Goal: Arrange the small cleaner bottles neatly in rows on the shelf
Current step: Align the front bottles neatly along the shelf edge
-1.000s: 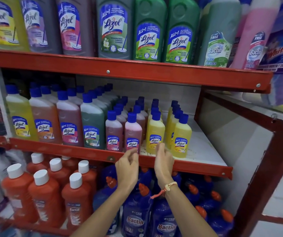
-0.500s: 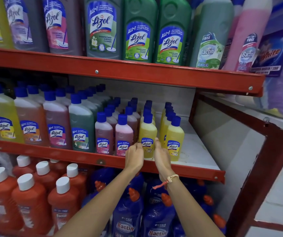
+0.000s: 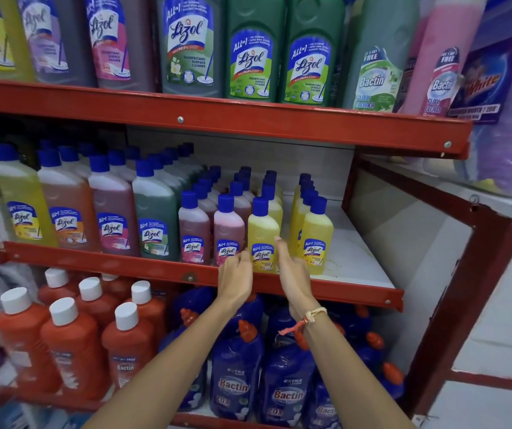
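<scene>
Up front, the head view takes in a red-painted metal shelf (image 3: 161,269) with a bolted lip and a pale, slightly scuffed deck, stocked with small cleaner bottles (image 3: 242,209) of smooth translucent plastic, each flat-shouldered with a round blue screw cap and a glossy blue label. They stand upright in four rows running from the shelf's front edge toward its back: two rows of pinkish liquid, then two of yellow, with a gap between the yellow rows. The front yellow bottle (image 3: 263,235) stands at the front edge, and both hands flank its lower label. The left hand (image 3: 236,278) is loosely curled, fingertips at the bottle's left side, seemingly just touching it. The right hand (image 3: 291,270) is open and flat, fingers together, its edge against the bottle's right side, between it and the neighbouring yellow bottle (image 3: 316,239); a knotted thread band (image 3: 305,320) circles that wrist. Neither hand encloses the bottle. Taller bottles (image 3: 72,212) of the same shape fill the shelf's left stretch.
</scene>
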The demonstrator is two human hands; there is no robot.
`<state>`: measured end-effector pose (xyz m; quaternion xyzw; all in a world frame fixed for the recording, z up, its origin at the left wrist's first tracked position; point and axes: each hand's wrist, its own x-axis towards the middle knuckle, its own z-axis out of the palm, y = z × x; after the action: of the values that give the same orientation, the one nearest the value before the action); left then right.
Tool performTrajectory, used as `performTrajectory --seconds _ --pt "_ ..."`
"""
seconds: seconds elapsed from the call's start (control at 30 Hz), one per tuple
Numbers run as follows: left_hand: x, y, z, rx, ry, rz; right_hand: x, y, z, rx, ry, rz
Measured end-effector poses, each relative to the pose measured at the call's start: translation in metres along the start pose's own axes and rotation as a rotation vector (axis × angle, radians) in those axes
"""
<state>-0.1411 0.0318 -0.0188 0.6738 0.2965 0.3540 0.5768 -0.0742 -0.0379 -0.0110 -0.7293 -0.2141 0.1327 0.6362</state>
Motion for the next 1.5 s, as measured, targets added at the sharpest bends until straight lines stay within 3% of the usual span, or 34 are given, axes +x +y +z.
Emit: performTrajectory --seconds 0.23,0.33,0.43,0.5,0.57,0.67,0.8,1.07,1.5 --pt "-0.003 -0.001 -0.002 0.011 -0.020 0.005 -0.003 0.004 -0.002 -0.019 -0.008 -0.007" --pt "-0.014 -0.004 0.001 0.102 0.102 0.035 -0.005 0.005 -0.005 -0.009 0.022 0.001" --pt "-0.030 -0.012 0.011 0.072 0.181 0.173 -0.005 0.012 -0.014 0.032 0.242 0.002" --pt "-0.031 -0.015 0.023 0.017 0.127 0.243 0.001 0.016 -0.023 0.050 0.394 -0.015" --pt "-0.029 -0.005 0.036 0.014 0.029 0.237 0.009 0.018 -0.033 0.062 0.447 -0.035" --pt "-0.019 0.016 0.057 0.057 -0.071 0.143 0.023 0.021 -0.049 0.063 0.383 -0.042" --pt "-0.001 0.025 0.078 0.131 -0.116 0.015 0.039 0.024 -0.061 -0.114 0.234 -0.044" --pt "0.007 0.018 0.084 0.196 -0.230 0.080 0.043 0.023 -0.066 -0.193 0.242 -0.061" --pt "-0.018 0.017 0.058 0.236 -0.194 0.133 0.011 0.017 -0.057 -0.136 0.236 -0.070"
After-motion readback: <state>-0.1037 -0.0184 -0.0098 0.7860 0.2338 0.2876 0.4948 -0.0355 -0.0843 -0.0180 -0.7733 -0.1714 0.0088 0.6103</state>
